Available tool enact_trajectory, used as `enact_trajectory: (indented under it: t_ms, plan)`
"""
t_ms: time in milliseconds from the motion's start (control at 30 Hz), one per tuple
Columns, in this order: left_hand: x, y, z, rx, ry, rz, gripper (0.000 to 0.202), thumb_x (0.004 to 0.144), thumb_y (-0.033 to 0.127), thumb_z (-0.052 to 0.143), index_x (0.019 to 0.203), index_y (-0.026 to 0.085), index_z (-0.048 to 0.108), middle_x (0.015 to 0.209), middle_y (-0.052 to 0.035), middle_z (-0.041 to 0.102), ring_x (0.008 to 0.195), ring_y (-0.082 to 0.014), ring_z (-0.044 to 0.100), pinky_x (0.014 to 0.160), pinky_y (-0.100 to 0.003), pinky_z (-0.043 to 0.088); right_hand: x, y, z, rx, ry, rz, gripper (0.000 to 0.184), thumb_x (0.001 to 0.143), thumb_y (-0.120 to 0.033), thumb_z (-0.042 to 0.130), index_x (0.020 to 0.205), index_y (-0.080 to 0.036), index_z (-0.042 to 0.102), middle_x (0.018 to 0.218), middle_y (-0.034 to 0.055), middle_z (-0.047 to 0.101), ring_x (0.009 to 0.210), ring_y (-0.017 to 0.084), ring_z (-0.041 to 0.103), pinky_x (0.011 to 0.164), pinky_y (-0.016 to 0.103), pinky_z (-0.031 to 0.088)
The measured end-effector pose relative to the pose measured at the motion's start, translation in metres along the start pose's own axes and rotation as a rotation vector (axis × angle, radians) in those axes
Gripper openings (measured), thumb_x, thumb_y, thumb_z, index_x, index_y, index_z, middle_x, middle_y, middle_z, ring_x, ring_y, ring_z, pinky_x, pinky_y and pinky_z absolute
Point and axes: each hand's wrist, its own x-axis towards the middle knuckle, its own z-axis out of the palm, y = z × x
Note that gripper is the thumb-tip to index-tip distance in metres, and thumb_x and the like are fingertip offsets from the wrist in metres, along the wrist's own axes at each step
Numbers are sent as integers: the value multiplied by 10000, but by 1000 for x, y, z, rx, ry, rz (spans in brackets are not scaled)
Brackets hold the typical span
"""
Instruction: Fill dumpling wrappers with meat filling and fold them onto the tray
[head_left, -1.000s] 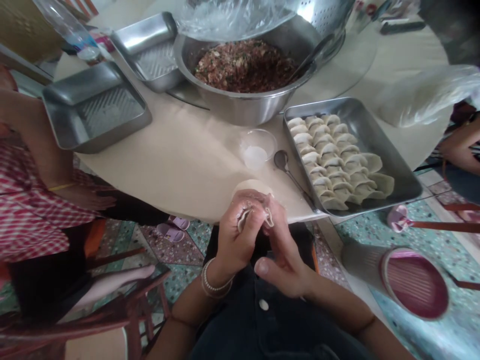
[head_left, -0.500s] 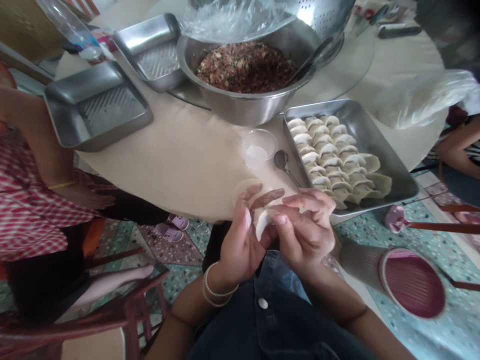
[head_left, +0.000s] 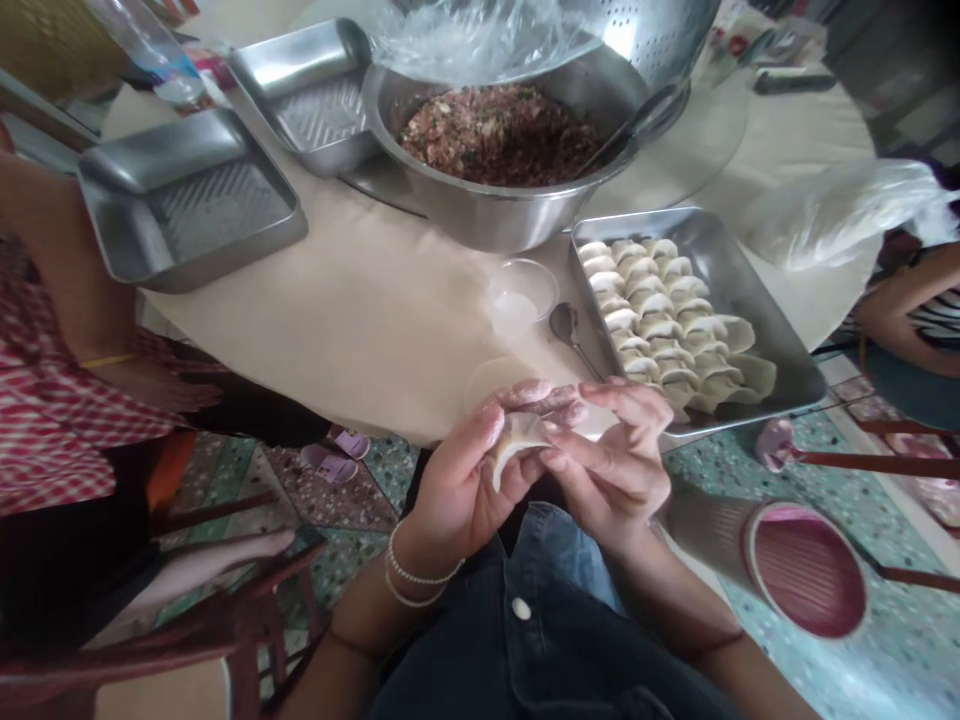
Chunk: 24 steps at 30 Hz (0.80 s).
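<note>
Both my hands hold one pale dumpling [head_left: 517, 438] just off the near edge of the round table [head_left: 360, 320]. My left hand [head_left: 465, 480], with a bead bracelet at the wrist, cradles it from below with curled fingers. My right hand [head_left: 611, 465] pinches its upper edge between thumb and fingers. A stack of round wrappers [head_left: 487, 380] lies on the table right behind my hands. A metal tray [head_left: 757, 310] with several folded dumplings sits to the right, with a spoon [head_left: 566, 330] and a small clear cup of water [head_left: 519, 295] beside it.
A big steel bowl of minced filling [head_left: 499, 135] stands at the back, with a colander and plastic film over it. Two empty steel trays [head_left: 187, 205] lie at the left. A person in a red check shirt [head_left: 60, 400] sits left; another person's arm [head_left: 900, 300] shows right. A pink stool [head_left: 806, 570] stands lower right.
My right hand has come up from below the dumpling to pinch its top edge. The dumpling has turned in my fingers and its fold looks more closed.
</note>
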Motion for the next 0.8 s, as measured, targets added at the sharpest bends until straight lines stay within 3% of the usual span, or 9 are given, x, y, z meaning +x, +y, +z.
enact_trajectory:
  t_ms: [100,200,267,433,600,700,800]
  plan:
    - [-4,3,-2,57,-22,-63,279,966,236,445,1111,181,676,1118,-51,724,1122,-185,654,938,-282,535,3,4,-5,22,-111,-69,367,848,-406,652,1214,-375,630,1162,28,563,1116,225,492,972,424,409]
    - [-7,4,-3,28,-41,-160,292,950,311,464,1085,166,679,1152,-77,706,1209,-240,600,1058,-391,461,4,10,-11,32,-120,-117,128,832,-312,685,929,-391,713,1085,-17,581,1114,195,444,962,374,381]
    - [-7,4,-4,10,-23,-199,305,938,346,474,1069,165,682,1165,-84,698,1242,-263,571,1094,-431,422,7,14,-14,52,-137,-131,60,836,-316,682,847,-366,712,1041,-15,576,1113,187,443,957,374,369]
    - [-4,-2,-6,14,-13,-281,308,918,386,487,1041,200,700,1121,-66,717,1261,-301,542,1091,-456,420,19,23,-25,52,-415,-231,223,860,-388,658,1072,-323,676,1128,-17,637,1122,168,538,936,394,378]
    - [0,-9,-2,123,28,-242,419,944,446,400,1175,197,644,1239,-105,664,1331,-302,487,1131,-516,381,26,21,-43,-57,-561,-210,139,879,-386,642,1006,-410,693,1089,-89,674,1059,126,586,913,364,402]
    - [1,-7,-7,259,120,-116,419,944,470,381,1178,247,648,1341,-86,612,1354,-287,468,1135,-510,386,37,30,-63,-222,-454,-81,134,880,-405,632,989,-445,700,898,-77,662,883,127,614,840,360,434]
    - [0,0,-17,357,187,5,399,937,420,402,1213,252,635,1372,-97,594,1317,-308,510,1086,-528,444,67,63,-89,-476,-254,144,168,898,-432,592,928,-354,739,781,-52,666,756,133,615,885,396,416]
